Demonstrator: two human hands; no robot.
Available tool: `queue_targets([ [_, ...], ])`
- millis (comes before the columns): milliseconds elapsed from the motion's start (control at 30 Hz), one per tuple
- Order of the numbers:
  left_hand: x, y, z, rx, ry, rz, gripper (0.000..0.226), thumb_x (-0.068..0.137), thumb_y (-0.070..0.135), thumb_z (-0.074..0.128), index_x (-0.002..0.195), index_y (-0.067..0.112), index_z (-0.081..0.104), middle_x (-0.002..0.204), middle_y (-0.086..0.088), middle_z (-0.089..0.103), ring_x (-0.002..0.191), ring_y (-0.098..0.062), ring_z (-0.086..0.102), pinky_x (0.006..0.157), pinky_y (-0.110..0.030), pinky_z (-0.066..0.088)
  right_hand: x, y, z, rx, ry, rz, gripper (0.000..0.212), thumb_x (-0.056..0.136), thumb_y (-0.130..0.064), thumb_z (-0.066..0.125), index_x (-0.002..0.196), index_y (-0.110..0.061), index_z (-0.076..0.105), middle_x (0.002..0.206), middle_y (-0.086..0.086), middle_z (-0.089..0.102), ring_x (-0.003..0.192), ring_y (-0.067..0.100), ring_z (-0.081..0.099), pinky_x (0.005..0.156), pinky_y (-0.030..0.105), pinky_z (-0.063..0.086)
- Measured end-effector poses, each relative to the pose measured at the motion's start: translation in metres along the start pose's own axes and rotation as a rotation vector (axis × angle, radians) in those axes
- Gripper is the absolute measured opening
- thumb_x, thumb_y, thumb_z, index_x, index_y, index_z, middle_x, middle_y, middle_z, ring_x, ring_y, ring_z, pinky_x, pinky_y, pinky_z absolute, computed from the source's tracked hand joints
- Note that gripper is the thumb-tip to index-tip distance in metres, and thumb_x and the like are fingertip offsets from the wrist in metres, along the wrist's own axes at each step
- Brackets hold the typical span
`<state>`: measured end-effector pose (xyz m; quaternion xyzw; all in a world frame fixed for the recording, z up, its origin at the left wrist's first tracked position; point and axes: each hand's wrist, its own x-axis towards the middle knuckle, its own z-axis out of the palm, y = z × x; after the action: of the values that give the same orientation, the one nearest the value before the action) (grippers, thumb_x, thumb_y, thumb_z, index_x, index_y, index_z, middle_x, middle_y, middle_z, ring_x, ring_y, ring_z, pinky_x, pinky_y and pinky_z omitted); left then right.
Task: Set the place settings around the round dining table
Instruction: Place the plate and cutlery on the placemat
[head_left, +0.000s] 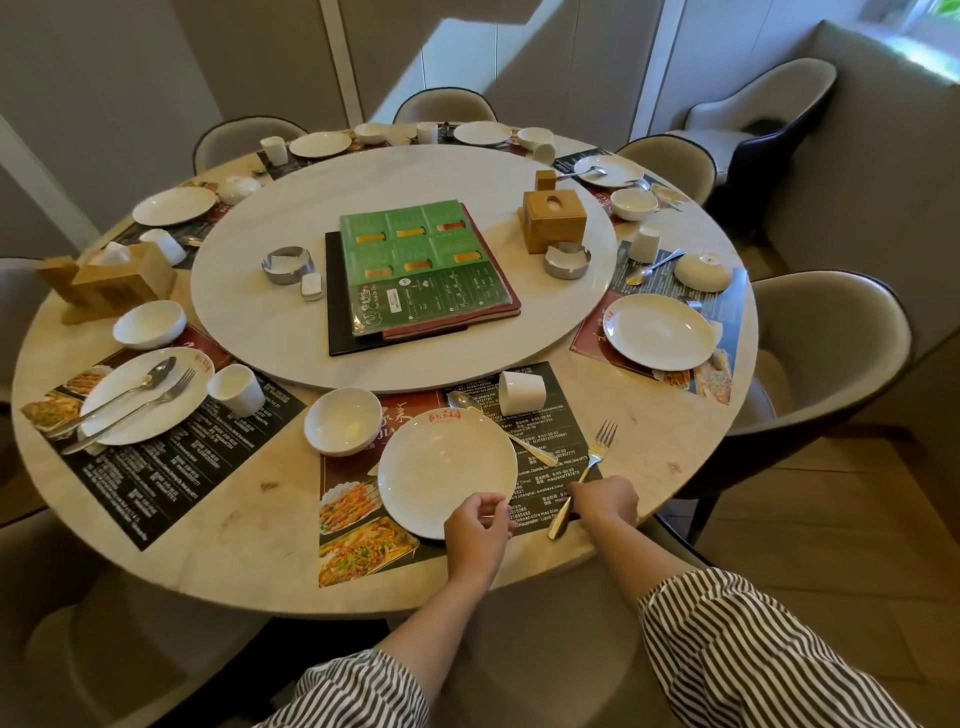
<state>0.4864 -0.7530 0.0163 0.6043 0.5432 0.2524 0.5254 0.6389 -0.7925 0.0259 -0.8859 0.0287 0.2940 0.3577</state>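
A white plate (441, 470) lies on the printed placemat (540, 441) at the table's near edge. My left hand (478, 525) pinches the plate's near rim. My right hand (605, 501) grips the handle of a fork (595, 454) that lies on the mat to the right of the plate, tines pointing away. A spoon (467, 402) lies partly under the plate's far rim. A small white bowl (343, 420) sits left of the plate and a white cup (522, 393) lies on its side beyond it.
Further settings with plates, bowls, cups and cutlery ring the round table (249, 525). The turntable (291, 338) carries menus (423, 270), two ashtrays and a wooden tissue box (553, 221). Another tissue box (111, 283) stands at the left. Padded chairs surround the table.
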Motion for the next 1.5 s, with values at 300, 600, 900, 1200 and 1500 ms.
queue_targets([
  [300, -0.001, -0.001, -0.007, -0.068, 0.028, -0.038, 0.008, 0.092, 0.018, 0.060, 0.098, 0.016, 0.065, 0.088, 0.000, 0.070, 0.073, -0.013, 0.070, 0.066, -0.023, 0.059, 0.004, 0.001, -0.002, 0.229, -0.127, 0.042, 0.013, 0.082, -0.014, 0.075, 0.071, -0.011, 0.068, 0.076, 0.007, 0.068, 0.057, 0.015, 0.056, 0.059, 0.028, 0.053],
  [600, 0.003, 0.011, 0.006, -0.043, -0.037, -0.038, 0.009, 0.093, 0.019, 0.059, 0.100, 0.016, 0.065, 0.089, 0.000, 0.070, 0.075, -0.011, 0.070, 0.068, -0.021, 0.058, 0.000, 0.002, -0.014, 0.436, -0.285, 0.011, 0.005, 0.089, -0.012, 0.067, 0.093, -0.010, 0.066, 0.077, 0.009, 0.065, 0.058, 0.013, 0.054, 0.055, 0.024, 0.048],
  [900, 0.009, 0.017, 0.022, -0.076, 0.189, -0.016, 0.003, 0.091, 0.018, 0.060, 0.093, 0.019, 0.062, 0.088, 0.003, 0.066, 0.084, -0.013, 0.066, 0.071, -0.021, 0.054, -0.009, -0.037, 0.003, 0.224, -0.577, -0.232, 0.012, 0.087, -0.004, 0.067, 0.098, -0.001, 0.072, 0.070, 0.006, 0.065, 0.056, 0.010, 0.053, 0.055, 0.022, 0.048],
  [1200, 0.027, 0.021, 0.035, 0.089, -0.004, 0.119, 0.018, 0.092, 0.019, 0.061, 0.106, 0.012, 0.068, 0.100, -0.002, 0.072, 0.092, -0.010, 0.067, 0.085, -0.026, 0.056, 0.007, -0.034, 0.003, 0.213, -0.420, -0.298, 0.014, 0.093, -0.011, 0.061, 0.102, -0.009, 0.071, 0.075, 0.003, 0.065, 0.060, 0.010, 0.054, 0.059, 0.022, 0.049],
  [1500, 0.054, 0.043, 0.075, 0.786, -0.393, 0.228, 0.071, 0.091, -0.001, 0.050, 0.151, 0.001, 0.012, 0.161, -0.014, 0.002, 0.148, -0.030, -0.004, 0.122, -0.038, 0.008, 0.044, -0.025, -0.025, 0.200, -0.301, -0.278, 0.018, 0.095, -0.014, 0.058, 0.109, -0.012, 0.070, 0.092, 0.009, 0.072, 0.075, 0.017, 0.067, 0.066, 0.030, 0.055],
])
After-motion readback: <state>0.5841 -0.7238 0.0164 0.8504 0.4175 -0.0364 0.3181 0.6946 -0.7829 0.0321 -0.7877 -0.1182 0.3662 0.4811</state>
